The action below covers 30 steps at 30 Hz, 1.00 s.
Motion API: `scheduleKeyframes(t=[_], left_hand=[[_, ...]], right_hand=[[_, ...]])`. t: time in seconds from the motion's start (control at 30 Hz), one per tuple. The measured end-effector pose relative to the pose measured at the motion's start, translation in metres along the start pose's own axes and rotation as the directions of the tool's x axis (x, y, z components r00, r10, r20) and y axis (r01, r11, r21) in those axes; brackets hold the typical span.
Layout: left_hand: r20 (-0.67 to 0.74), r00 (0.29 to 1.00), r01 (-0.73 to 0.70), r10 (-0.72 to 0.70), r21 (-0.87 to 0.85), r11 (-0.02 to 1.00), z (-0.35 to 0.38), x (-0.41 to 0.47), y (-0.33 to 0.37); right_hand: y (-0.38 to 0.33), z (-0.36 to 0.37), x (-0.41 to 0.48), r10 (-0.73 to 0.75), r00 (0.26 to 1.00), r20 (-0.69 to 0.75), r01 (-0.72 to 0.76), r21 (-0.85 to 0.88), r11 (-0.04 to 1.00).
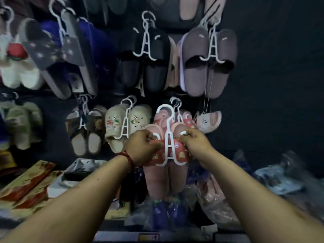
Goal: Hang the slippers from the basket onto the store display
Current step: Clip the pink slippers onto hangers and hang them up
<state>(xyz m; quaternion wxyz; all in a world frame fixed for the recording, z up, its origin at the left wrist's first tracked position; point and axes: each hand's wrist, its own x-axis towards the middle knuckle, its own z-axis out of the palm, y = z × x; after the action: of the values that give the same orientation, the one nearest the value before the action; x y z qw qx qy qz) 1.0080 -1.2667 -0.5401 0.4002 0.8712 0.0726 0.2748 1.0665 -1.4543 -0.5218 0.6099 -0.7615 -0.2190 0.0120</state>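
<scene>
Your left grip (142, 149) and right grip (195, 144) each pinch the pink slippers (164, 179) at the strap. Soles hang below your grips, white hanger (168, 132) between them, hook above.

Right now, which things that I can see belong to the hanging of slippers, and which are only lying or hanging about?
Part of the job: pink slippers on their white hanger, gripped by the left hand and the right hand.

Just around: beige slippers, black slippers, mauve slippers on the display; packets below at the left.
</scene>
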Motion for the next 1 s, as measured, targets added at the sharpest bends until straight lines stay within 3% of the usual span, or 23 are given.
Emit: scheduleKeyframes(t=[0.43,0.73,0.8,1.0], left_hand=[[0.104,0.994,-0.027,0.037,-0.095,0.995,0.051,0.113,0.001],[0.156,0.987,-0.064,0.048,0.102,0.993,0.075,0.145,-0.006],[0.225,0.974,-0.072,0.021,0.218,0.973,0.081,0.145,-0.011],[0.247,0.964,-0.187,0.097,0.375,0.908,0.096,0.156,-0.032]], right_hand=[[0.019,-0.024,0.103,0.041,0.988,-0.146,-0.05,-0.061,0.997],[0.049,-0.028,0.149,0.14,0.975,-0.174,-0.168,-0.157,0.973],[0.057,-0.022,0.157,0.121,0.976,-0.182,-0.16,-0.221,0.962],[0.077,-0.011,0.176,0.006,0.974,-0.229,-0.09,-0.36,0.929]])
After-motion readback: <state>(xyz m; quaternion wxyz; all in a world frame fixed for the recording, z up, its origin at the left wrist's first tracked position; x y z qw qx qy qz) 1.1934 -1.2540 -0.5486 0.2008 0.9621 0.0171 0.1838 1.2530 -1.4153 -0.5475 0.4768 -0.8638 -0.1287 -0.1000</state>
